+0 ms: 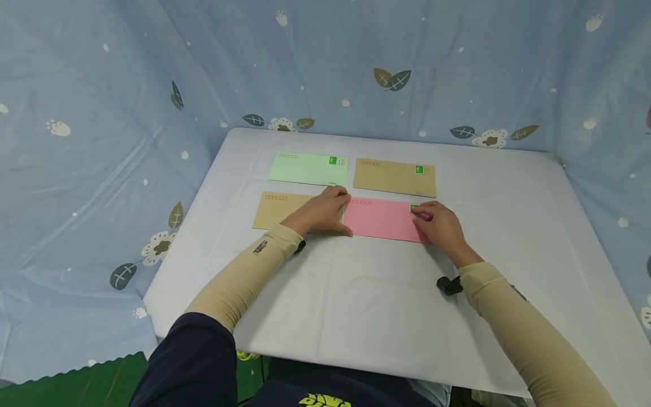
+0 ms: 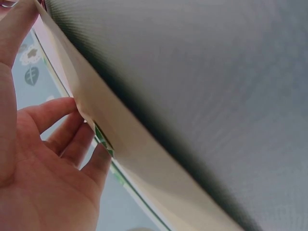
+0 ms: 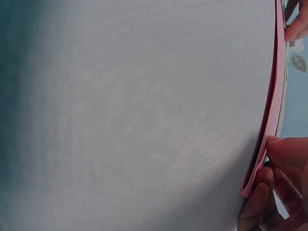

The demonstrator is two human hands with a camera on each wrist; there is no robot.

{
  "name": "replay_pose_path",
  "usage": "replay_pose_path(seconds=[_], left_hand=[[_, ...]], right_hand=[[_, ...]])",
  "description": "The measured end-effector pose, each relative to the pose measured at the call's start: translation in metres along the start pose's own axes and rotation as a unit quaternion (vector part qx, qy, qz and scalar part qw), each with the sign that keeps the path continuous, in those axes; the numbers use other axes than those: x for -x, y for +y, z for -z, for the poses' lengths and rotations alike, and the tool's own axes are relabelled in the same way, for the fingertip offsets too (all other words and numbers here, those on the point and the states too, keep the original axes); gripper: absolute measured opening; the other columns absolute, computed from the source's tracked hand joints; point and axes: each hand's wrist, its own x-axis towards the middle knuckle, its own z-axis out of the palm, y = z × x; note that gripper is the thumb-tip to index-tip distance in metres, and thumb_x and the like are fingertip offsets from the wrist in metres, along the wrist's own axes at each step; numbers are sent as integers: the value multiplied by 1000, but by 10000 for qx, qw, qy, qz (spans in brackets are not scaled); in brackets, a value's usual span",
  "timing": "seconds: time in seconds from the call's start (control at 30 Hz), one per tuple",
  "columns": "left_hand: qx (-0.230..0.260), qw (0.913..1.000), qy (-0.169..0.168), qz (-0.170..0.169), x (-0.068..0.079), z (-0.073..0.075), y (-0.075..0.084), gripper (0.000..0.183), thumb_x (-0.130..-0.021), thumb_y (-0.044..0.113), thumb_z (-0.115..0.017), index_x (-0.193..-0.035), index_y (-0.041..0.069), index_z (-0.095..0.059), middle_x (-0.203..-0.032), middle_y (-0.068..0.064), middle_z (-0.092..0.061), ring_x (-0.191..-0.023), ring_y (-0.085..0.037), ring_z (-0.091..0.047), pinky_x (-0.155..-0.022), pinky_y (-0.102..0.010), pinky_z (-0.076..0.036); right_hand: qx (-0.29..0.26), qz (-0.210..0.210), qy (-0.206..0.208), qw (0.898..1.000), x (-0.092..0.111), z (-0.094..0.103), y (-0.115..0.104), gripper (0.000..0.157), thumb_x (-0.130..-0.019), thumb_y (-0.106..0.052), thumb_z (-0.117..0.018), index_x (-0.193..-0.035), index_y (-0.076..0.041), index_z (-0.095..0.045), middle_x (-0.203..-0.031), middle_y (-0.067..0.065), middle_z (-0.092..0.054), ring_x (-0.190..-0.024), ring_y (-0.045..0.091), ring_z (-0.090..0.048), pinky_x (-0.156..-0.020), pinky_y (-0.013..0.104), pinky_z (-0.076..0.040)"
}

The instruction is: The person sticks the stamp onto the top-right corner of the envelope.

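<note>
A pink envelope (image 1: pixel 378 223) lies in the front row of the table. My left hand (image 1: pixel 322 212) spreads over the right part of an ochre envelope (image 1: pixel 272 209), its thumb at the pink envelope's left end. A bit of green stamp (image 2: pixel 102 137) shows beside the left fingers in the left wrist view. At the pink envelope's upper right corner, my right hand (image 1: pixel 439 226) holds a small green stamp (image 1: pixel 413 207) between bent thumb and fingers, low against the paper. The fingertips cover part of this stamp.
Behind lie a light green envelope (image 1: pixel 307 169) and a brown envelope (image 1: pixel 391 178), each with a green stamp at the upper right. All rest on a table with a white cloth (image 1: pixel 366 305). A blue patterned curtain (image 1: pixel 325 51) surrounds the table's back and sides.
</note>
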Motion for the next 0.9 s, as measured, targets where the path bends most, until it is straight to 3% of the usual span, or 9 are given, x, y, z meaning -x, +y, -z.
replay_pose_path(seconds=[0.9], left_hand=[[80, 9999, -86, -21, 1, 4, 2, 106, -77, 69, -78, -154, 6, -42, -156, -7, -34, -145, -21, -29, -117, -34, -35]], right_hand=[[31, -56, -24, 10000, -1, 0, 0, 34, -99, -15, -68, -130, -2, -69, -135, 19, -59, -112, 38, -59, -98, 55, -50]])
